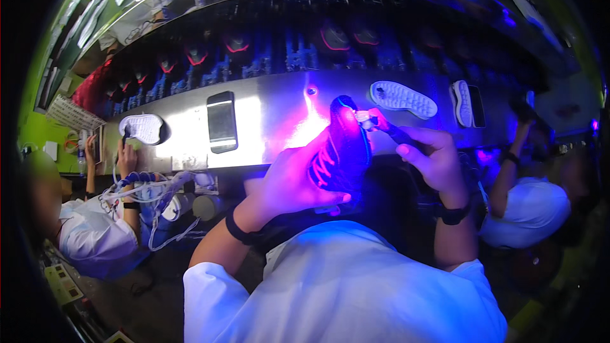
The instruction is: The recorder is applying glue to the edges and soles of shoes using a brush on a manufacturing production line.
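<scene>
My left hand [293, 174] is wrapped round a dark shoe [346, 147] and holds it tilted over the bench's near edge, its pink-glowing laces facing left. In my right hand [435, 155] is a brush [395, 132] with a dark handle. Its pale bristles touch the shoe near the upper end, where purple-blue light falls strongly. A white shoe sole [403, 99] lies on the bench just beyond my right hand. My left fingers partly cover the shoe's side.
On the metal bench [270, 105] lie a dark phone [221, 122] to the left and another white sole [463, 105] to the right. Behind runs a dark rack with several shoes [237, 45]. A person at left works on a sole [143, 128]; another person [530, 209] sits at right.
</scene>
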Action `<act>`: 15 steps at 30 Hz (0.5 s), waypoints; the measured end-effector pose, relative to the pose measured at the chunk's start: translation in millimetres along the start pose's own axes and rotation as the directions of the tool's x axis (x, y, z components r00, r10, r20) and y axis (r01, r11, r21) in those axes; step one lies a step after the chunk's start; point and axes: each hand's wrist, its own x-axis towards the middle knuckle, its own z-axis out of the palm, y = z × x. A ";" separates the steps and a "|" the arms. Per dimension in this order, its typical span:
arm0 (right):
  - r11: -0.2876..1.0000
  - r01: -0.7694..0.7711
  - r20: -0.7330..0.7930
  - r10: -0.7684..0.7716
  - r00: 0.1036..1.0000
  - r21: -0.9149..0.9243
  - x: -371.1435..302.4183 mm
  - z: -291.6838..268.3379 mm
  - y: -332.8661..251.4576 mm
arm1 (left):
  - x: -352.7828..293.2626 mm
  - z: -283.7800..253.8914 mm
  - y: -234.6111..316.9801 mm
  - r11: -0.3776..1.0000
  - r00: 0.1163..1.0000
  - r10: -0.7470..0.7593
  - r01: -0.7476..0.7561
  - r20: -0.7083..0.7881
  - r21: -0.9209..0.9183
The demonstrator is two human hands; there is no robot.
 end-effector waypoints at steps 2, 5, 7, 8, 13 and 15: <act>0.998 -0.024 -0.004 0.024 1.000 0.052 -6.0 -2.6 -1.5 | -0.4 2.1 5.1 1.000 1.000 -0.017 0.017 0.020 -0.023; 0.957 -0.263 0.115 0.249 0.962 0.126 -16.6 -12.4 -3.3 | -1.3 9.2 5.5 0.978 1.000 -0.023 0.024 0.011 -0.208; 0.957 -0.269 0.109 0.258 0.960 0.108 -20.4 -12.2 -5.1 | -0.3 11.2 9.2 0.956 0.994 -0.096 0.106 0.050 -0.273; 0.958 -0.275 0.103 0.266 0.958 0.082 -22.3 -11.4 -5.1 | 0.9 12.4 10.9 0.923 0.983 -0.161 0.182 0.091 -0.338; 0.975 -0.207 -0.027 0.210 0.977 0.074 -38.4 3.2 37.6 | 7.5 22.2 6.9 0.857 0.950 -0.283 0.313 0.135 -0.409; 0.965 -0.229 -0.020 0.234 0.972 0.129 -48.7 7.3 40.2 | 10.1 28.6 -0.5 0.815 0.936 -0.318 0.352 0.154 -0.460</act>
